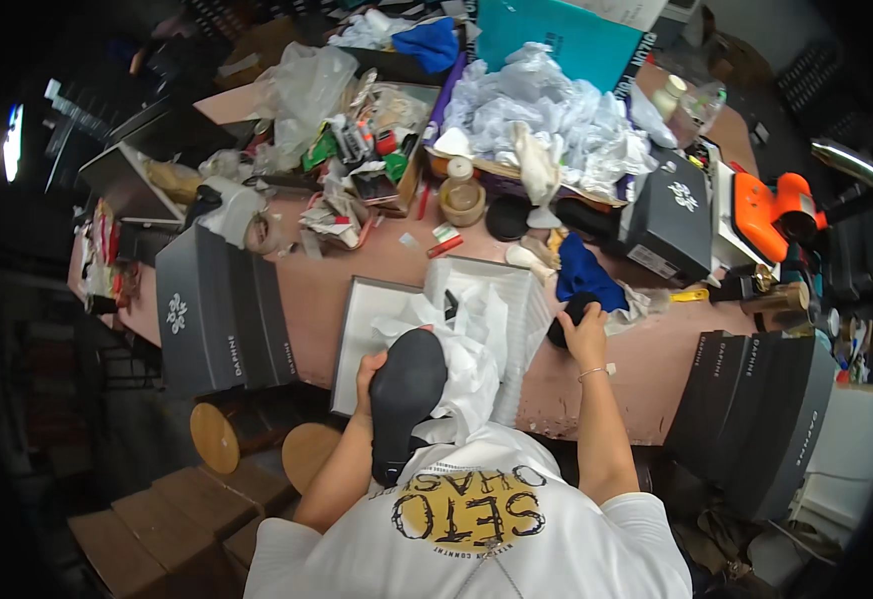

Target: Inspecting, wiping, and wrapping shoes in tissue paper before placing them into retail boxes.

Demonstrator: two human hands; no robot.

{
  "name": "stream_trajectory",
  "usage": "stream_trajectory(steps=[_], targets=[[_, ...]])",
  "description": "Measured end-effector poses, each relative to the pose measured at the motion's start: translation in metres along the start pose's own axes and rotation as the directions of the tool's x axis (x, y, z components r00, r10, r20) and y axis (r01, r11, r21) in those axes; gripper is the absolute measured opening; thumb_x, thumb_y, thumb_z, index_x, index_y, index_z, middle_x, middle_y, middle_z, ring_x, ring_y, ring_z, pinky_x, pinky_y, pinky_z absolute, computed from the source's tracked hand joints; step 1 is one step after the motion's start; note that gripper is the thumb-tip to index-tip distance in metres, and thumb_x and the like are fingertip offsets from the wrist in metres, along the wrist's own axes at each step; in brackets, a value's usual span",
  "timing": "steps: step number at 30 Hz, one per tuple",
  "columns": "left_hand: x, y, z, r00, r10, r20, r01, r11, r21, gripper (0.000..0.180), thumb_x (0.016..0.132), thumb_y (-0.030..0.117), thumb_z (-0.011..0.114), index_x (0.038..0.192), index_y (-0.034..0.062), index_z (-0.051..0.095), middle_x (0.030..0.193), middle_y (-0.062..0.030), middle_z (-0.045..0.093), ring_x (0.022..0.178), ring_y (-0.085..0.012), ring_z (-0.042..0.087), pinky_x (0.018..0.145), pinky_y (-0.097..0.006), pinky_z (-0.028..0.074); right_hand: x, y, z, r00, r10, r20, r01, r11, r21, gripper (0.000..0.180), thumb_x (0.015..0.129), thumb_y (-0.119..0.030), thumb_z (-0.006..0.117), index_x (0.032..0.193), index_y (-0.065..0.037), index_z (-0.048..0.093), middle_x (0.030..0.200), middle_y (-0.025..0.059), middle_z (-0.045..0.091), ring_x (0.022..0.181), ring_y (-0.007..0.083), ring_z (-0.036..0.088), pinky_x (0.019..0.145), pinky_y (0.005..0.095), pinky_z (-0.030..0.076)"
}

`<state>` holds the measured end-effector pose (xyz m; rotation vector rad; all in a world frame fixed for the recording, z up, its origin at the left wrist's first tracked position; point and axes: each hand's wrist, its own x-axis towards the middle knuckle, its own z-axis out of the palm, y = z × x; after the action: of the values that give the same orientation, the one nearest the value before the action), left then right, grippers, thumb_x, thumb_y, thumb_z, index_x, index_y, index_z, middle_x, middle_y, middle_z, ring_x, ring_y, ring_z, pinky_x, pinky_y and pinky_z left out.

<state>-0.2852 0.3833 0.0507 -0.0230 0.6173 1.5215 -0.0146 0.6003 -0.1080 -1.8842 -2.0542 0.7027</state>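
My left hand (369,381) grips a black shoe (409,384) by its side, with the sole turned up and the heel toward my shirt. Beneath and beside the shoe, white tissue paper (471,349) lies crumpled over an open shoe box (359,314) and a sheet of white wrapping. Over to the right, my right hand (586,334) has its fingers closed on a dark rounded thing (559,331), whose kind I cannot make out. A blue cloth (591,275) lies just beyond those fingers.
Dark shoe boxes stand at the left (219,309) and right (751,409) table edges. At the back is a large box of crumpled white paper (536,115). A jar (461,195), a small carton of items (387,150) and an orange device (764,220) crowd the far side.
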Motion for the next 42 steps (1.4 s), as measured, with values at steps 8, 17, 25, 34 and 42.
stream_trajectory(steps=[8,17,25,34,42], targets=[[0.004,0.001,-0.015,0.999,-0.008,-0.048,0.0,0.988,-0.156,0.073,0.081,0.04,0.043,0.141,-0.0007,0.036,0.116,-0.0136,0.059,0.101,-0.0228,0.06,0.091,-0.032,0.048,-0.008,0.056,-0.004,0.996,0.036,0.08,-0.059,0.948,0.313,0.023,0.073,-0.012,0.064,0.09,0.0,0.056,0.108,0.018,0.055,0.102,0.0378,0.052,0.089,0.0396,0.042],[0.019,0.001,-0.01,0.993,-0.06,-0.1,0.055,0.997,-0.053,0.07,0.082,0.04,0.042,0.139,-0.0004,0.039,0.113,-0.0135,0.061,0.096,-0.0207,0.063,0.085,-0.03,0.052,-0.018,-0.049,-0.049,0.992,-0.119,-0.028,0.106,0.724,0.681,0.015,0.085,-0.001,0.051,0.099,-0.001,0.047,0.121,0.0203,0.056,0.104,0.0252,0.055,0.089,0.0354,0.042],[0.016,0.009,-0.009,0.984,-0.061,-0.165,0.052,0.997,-0.057,0.069,0.083,0.042,0.046,0.139,0.0024,0.039,0.114,-0.0142,0.06,0.096,-0.0213,0.062,0.084,-0.031,0.052,0.101,-0.166,-0.011,0.676,-0.735,-0.047,0.717,0.671,-0.189,0.041,0.079,-0.013,0.063,0.12,-0.013,0.059,0.117,0.0112,0.057,0.103,0.0268,0.055,0.083,0.0411,0.039],[0.005,0.007,-0.008,0.973,0.039,-0.229,-0.071,0.989,-0.133,0.061,0.092,0.045,0.043,0.137,0.0037,0.043,0.115,-0.0097,0.06,0.097,-0.0166,0.061,0.085,-0.029,0.051,0.068,-0.201,-0.016,0.74,-0.671,0.043,0.657,0.736,0.163,0.037,0.084,-0.014,0.061,0.121,-0.006,0.059,0.112,0.0159,0.058,0.098,0.0326,0.057,0.082,0.0421,0.042],[0.009,-0.012,0.015,0.983,0.111,-0.148,-0.124,0.989,-0.083,0.062,0.098,0.048,0.028,0.137,0.0007,0.043,0.125,-0.0097,0.056,0.114,-0.018,0.054,0.101,-0.032,0.041,-0.091,-0.242,-0.055,0.527,-0.849,0.049,0.735,0.484,0.476,0.022,0.075,-0.009,0.071,0.096,-0.009,0.064,0.084,0.0085,0.058,0.074,0.0277,0.06,0.062,0.0377,0.049]])
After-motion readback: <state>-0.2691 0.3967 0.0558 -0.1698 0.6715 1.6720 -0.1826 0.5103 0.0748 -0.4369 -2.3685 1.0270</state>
